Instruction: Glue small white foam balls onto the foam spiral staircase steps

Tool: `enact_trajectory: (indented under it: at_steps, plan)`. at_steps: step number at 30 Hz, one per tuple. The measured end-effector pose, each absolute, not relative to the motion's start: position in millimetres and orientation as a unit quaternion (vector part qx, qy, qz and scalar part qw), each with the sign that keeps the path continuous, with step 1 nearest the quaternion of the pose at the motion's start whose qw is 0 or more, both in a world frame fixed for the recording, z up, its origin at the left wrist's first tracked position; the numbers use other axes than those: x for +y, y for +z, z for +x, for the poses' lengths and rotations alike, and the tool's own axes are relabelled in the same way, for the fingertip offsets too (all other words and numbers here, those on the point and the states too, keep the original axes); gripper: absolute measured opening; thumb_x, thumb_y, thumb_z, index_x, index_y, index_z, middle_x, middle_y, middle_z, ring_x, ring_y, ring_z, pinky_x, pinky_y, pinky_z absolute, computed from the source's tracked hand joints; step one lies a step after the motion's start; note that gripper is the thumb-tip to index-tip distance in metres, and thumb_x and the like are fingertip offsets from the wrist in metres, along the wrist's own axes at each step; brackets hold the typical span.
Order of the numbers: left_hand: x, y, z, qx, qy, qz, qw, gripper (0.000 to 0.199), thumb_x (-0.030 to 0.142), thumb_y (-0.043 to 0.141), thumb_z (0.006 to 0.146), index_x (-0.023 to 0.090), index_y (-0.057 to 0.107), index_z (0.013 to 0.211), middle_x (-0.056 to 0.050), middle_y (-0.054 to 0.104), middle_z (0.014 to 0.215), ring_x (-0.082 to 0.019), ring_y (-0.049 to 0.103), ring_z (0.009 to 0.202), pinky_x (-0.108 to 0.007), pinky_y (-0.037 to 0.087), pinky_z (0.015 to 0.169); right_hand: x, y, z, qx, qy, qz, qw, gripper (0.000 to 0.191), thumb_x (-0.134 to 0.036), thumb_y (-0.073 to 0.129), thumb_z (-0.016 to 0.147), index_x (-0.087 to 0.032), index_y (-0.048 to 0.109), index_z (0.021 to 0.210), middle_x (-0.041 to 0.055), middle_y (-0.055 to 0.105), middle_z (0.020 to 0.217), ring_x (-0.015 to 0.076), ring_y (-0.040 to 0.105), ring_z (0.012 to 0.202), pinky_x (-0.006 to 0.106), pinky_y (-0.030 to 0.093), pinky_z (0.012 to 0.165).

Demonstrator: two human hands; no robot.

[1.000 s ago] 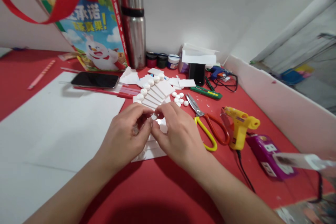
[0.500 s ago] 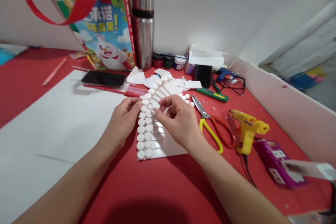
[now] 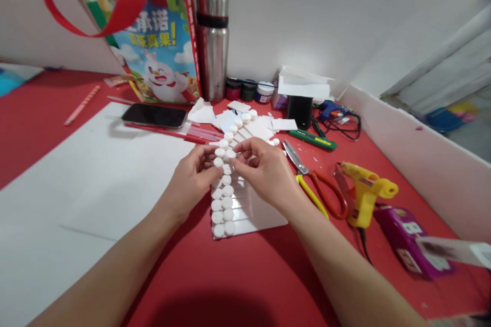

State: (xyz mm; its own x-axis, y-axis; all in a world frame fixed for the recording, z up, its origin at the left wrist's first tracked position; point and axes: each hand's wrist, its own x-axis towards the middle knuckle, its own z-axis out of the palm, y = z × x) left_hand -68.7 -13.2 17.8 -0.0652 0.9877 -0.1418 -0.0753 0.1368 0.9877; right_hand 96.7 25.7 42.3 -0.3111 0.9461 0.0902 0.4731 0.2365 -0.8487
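A white card (image 3: 264, 214) lies on the red table between my hands. Two columns of white round pieces (image 3: 217, 205) line its left side, and the inner ones have thin sticks running across the card. My left hand (image 3: 194, 181) closes on the card's left edge, its thumb over the outer column. With thumb and fingertips together, my right hand (image 3: 264, 168) pinches a small white round piece (image 3: 230, 154) at the upper part of the inner column. More round pieces curve away along the card's far end. My right hand hides much of the card's right side.
Scissors (image 3: 312, 184), a yellow glue gun (image 3: 364, 189) and a purple box (image 3: 412, 245) lie to the right. A green cutter (image 3: 312, 139), paper scraps (image 3: 201, 111), a phone (image 3: 154, 115), a steel flask (image 3: 212, 51) and a gift bag (image 3: 164, 61) stand farther back. White sheets (image 3: 95, 184) cover the left.
The card has shifted slightly right and turned a little. My left hand has moved right with it, and its thumb now reaches over the outer column. My right hand stays by the inner column.
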Motion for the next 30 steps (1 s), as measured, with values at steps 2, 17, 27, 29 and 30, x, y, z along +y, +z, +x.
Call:
enact_trajectory:
  at_steps: [2,17,27,29,30]
  plan:
    - [-13.3,15.7,-69.0,0.53,0.498,0.435,0.531,0.04,0.02,0.069,0.076,0.017,0.064,0.116,-0.004,0.069,0.103,-0.02,0.062,0.093,-0.03,0.047,0.078,26.0,40.7,97.4,-0.729,0.364,-0.486,0.316,0.012,-0.022,0.067,0.082,-0.017,0.065,0.093,-0.0047,0.061,0.069,0.0093,0.054,0.058,0.025,0.042,0.062]
    - [-12.3,13.5,-70.6,0.548,0.489,0.438,0.518,0.044,0.022,0.072,0.075,0.016,0.064,0.118,-0.005,0.069,0.106,-0.024,0.061,0.098,-0.037,0.047,0.086,29.1,42.6,100.1,-0.779,0.321,-0.464,0.274,0.009,-0.016,0.066,0.084,-0.017,0.068,0.093,-0.0036,0.064,0.069,0.0109,0.056,0.062,0.025,0.04,0.062]
    - [-13.2,13.6,-70.6,0.553,0.486,0.444,0.511,0.045,0.019,0.07,0.073,0.017,0.064,0.117,-0.005,0.069,0.107,-0.023,0.061,0.097,-0.036,0.047,0.084,25.5,40.8,101.6,-0.774,0.314,-0.462,0.297,0.013,-0.018,0.064,0.086,-0.015,0.07,0.097,-0.0023,0.066,0.068,0.0113,0.058,0.061,0.025,0.041,0.063]
    - [-13.9,13.9,-70.4,0.554,0.484,0.444,0.512,0.045,0.019,0.069,0.073,0.017,0.064,0.117,-0.005,0.069,0.107,-0.022,0.061,0.096,-0.036,0.047,0.084,25.3,39.9,101.1,-0.776,0.303,-0.467,0.295,0.008,-0.019,0.064,0.088,-0.016,0.07,0.093,-0.0019,0.066,0.067,0.0117,0.058,0.061,0.025,0.041,0.063]
    - [-14.1,14.3,-70.1,0.554,0.483,0.444,0.513,0.045,0.019,0.069,0.073,0.017,0.064,0.117,-0.005,0.069,0.106,-0.022,0.061,0.096,-0.036,0.047,0.084,25.2,39.7,100.7,-0.777,0.299,-0.471,0.291,0.007,-0.019,0.065,0.088,-0.017,0.07,0.091,-0.0018,0.067,0.067,0.0118,0.058,0.061,0.026,0.041,0.063]
